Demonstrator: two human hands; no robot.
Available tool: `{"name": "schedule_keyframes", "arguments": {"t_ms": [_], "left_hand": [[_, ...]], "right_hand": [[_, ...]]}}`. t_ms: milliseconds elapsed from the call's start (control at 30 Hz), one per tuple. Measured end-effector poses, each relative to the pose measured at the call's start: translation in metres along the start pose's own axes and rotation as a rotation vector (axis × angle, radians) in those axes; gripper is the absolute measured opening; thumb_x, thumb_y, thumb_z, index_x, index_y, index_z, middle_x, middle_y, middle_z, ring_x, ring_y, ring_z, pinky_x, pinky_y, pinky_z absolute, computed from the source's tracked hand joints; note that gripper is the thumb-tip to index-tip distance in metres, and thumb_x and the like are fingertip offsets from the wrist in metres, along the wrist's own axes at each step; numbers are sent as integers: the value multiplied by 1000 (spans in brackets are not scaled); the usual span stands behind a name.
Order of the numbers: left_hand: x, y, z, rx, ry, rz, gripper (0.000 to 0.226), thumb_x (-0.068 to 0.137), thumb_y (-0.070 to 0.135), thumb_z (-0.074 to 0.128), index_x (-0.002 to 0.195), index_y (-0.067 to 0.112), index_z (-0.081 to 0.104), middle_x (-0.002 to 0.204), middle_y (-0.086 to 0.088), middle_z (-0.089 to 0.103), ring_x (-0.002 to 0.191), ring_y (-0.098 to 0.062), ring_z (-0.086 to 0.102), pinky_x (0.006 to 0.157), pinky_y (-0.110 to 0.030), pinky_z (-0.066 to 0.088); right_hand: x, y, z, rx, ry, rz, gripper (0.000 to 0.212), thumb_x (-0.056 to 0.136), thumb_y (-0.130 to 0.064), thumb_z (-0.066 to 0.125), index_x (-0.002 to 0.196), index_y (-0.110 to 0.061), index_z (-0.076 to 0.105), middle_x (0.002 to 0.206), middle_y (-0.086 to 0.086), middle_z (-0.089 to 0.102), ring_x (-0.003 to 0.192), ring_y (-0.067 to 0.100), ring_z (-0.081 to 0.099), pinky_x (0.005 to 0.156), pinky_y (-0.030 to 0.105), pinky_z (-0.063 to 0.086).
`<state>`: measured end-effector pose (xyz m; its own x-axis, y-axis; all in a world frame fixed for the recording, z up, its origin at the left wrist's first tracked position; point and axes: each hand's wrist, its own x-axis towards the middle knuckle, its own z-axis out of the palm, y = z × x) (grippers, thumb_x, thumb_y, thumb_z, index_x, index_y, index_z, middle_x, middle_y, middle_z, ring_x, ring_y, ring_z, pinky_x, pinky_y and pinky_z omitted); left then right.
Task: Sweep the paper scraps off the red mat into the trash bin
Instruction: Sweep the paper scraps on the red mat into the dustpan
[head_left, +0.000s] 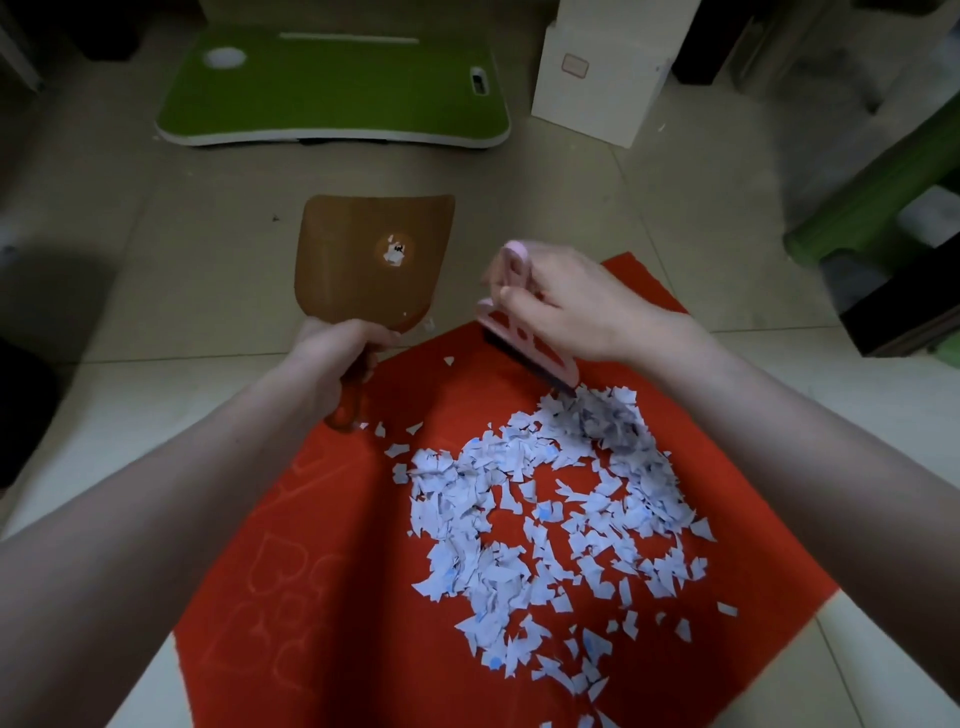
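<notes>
Tile floor (208, 322) under red mat (322, 519), paper scraps (457, 499) near right hand's (571, 306) fingers (511, 300).

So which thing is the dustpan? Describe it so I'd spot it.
Start at the big red fabric mat strewn with pale paper scraps. Just past its far left edge, the left hand grips a flat brown plastic dustpan. Unlike the small pink brush beside it, it is wide, scoop-shaped, with a round sticker.
</notes>
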<state>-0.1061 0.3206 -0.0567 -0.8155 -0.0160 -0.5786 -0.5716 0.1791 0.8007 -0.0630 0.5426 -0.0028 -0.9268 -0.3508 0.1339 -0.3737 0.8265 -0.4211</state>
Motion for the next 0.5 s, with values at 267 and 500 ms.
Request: {"name": "schedule_keyframes", "arguments": {"t_ms": [267,500], "left_hand": [[12,-8,-13,-47,42,8,18,75,2,72,72,7,55,45,-1,46,28,-7,38,33,-13,31],[30,-12,-18,-124,91,-16,20,70,3,75,70,9,56,62,-6,50,48,-15,40,53,-24,35]], "right_hand": [[65,23,75,-132,-246,208,21,94,-4,42,107,-11,56,121,4,63,117,24,56,77,20,37],[120,31,122,-239,-442,363,33,99,-24,45,127,-8,54,125,12,58,113,27,56,88,29,42]]}}
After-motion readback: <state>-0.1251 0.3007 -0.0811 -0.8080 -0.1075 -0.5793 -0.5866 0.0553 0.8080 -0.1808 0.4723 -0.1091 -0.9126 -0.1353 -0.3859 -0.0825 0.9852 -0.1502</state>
